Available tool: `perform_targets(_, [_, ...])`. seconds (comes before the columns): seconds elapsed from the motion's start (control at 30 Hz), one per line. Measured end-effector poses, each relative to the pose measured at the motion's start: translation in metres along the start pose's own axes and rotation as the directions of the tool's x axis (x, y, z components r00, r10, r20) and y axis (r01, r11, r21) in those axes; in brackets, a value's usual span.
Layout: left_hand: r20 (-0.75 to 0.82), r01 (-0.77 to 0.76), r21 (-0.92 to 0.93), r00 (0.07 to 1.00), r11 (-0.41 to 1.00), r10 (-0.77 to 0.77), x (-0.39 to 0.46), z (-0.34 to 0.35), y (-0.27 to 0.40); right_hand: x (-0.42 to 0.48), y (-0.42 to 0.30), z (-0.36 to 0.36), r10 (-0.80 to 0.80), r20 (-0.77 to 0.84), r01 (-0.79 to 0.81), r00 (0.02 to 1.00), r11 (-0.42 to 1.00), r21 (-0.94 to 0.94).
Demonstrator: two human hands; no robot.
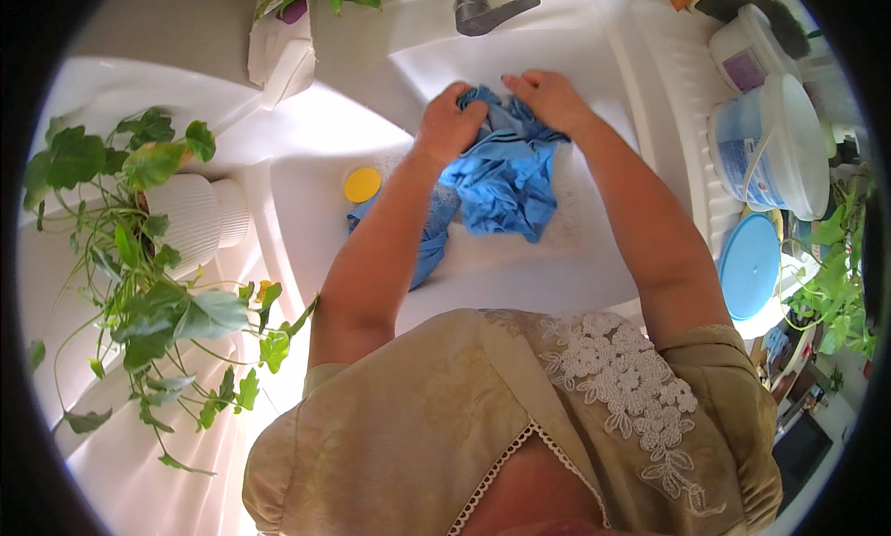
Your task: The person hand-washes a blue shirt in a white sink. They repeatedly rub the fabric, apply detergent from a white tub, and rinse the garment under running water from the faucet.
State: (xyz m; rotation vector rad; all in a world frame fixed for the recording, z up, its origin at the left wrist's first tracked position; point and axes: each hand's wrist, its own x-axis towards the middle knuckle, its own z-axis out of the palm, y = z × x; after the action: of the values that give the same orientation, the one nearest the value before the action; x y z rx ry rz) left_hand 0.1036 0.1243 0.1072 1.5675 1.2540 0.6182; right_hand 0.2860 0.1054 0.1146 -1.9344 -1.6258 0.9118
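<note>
A wet-looking blue cloth (511,181) hangs bunched between my two hands over the white sink basin (501,278). My left hand (451,122) has its fingers curled into the upper left edge of the fabric. Across from it, my right hand (546,101) grips the upper right side, thumb and fingers partly hidden by folds. More blue fabric (433,240) lies in the basin, partly behind my left forearm. Suds show around the cloth on the basin floor. Close to that forearm, a round yellow disc (363,185), perhaps a lid, rests in the basin.
A grey metal faucet (480,10) juts over the basin's far side. On the left stands a white ribbed pot (191,219) with trailing ivy (174,313). At right are a white plastic bucket (773,146), a blue lid (750,266) and a white tub (752,49).
</note>
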Motion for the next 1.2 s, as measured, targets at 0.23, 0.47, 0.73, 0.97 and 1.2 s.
perform_targets(0.23, [-0.062,-0.138,-0.206,0.99,0.969,0.128,-0.043,-0.031,0.091,-0.037,-0.076,-0.07,-0.103,-0.104,0.12,0.989,0.977,0.178])
perform_targets(0.47, [0.271,0.096,0.019,0.958,0.995,-0.097,-0.075,0.011,0.008,-0.055,-0.015,-0.008,-0.072,0.337,0.135,0.939,0.977,-0.167])
perform_targets(0.73, [0.391,-0.234,0.48,0.92,0.845,0.033,-0.079,0.044,-0.103,-0.072,0.094,0.068,0.26,0.473,-0.05,0.842,0.91,-0.411])
perform_targets(0.97, [-0.313,0.196,0.34,0.946,0.92,-0.086,0.009,0.051,-0.142,0.015,0.127,0.112,0.402,-0.128,-0.387,0.907,0.914,0.124])
perform_targets(1.2, [0.249,0.4,-0.154,0.901,0.903,-0.357,0.011,0.045,-0.125,0.004,0.066,0.11,0.206,0.302,-0.299,0.931,0.904,0.306])
